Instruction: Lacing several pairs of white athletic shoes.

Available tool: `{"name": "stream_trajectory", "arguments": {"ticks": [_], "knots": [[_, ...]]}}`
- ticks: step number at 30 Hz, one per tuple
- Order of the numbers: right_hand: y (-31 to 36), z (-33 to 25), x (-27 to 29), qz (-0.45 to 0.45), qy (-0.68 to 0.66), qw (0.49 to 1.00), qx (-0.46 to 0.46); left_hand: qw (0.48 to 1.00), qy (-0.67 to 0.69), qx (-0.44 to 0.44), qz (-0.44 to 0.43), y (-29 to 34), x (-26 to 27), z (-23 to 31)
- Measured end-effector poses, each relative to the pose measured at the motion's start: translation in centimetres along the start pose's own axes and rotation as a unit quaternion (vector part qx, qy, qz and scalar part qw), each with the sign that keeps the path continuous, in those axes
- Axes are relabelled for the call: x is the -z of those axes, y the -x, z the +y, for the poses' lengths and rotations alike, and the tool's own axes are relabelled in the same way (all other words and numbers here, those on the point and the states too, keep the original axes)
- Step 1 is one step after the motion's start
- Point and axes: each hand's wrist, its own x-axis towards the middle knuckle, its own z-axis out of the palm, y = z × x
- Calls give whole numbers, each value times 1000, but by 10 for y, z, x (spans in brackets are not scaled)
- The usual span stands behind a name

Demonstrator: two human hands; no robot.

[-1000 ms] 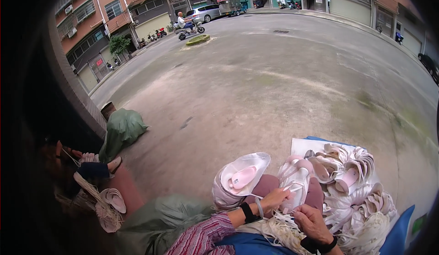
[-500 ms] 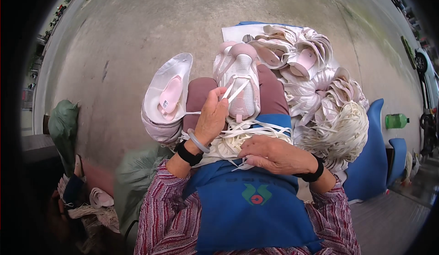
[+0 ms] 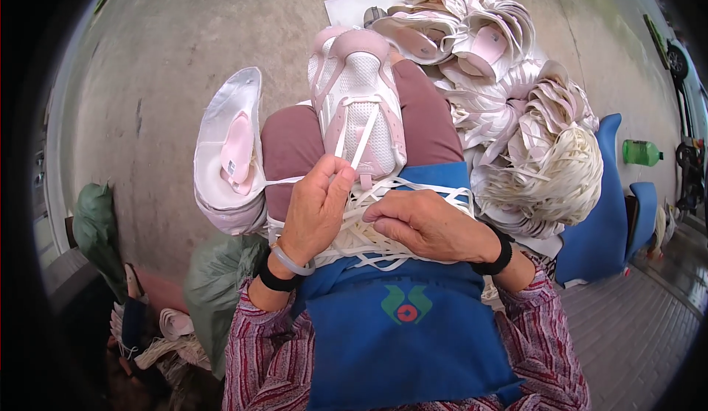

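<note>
Nearest the camera, a blue apron covered the person's lap, and a loose heap of white laces lay across it. The right hand rested on that heap with its fingers curled down, pressing the laces flat; whether it pinched one could not be told. The left hand was raised just beside it, thumb and fingertips pinched on a single white lace that ran up into the eyelets of a pink and white shoe. The shoe lay on the knees, toe pointing away.

The lace looked light, flat and limp, likely to slip unless held near its tip; the shoe seemed light and soft-sided, best steadied by its sole or heel.

Another shoe lay to the left of the knee. Beyond, to the right, more shoes were piled, with a bundle of laces and a blue chair, on a concrete floor.
</note>
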Motion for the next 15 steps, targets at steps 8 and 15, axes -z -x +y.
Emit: {"name": "stream_trajectory", "arguments": {"ticks": [8, 15], "knots": [[-5, -8, 15, 95, -82, 989, -78, 998, -21, -43, -29, 1, -8, 10], [-46, 0, 23, 183, 73, 977, -77, 975, -128, -182, -12, 0, -27, 8]]}}
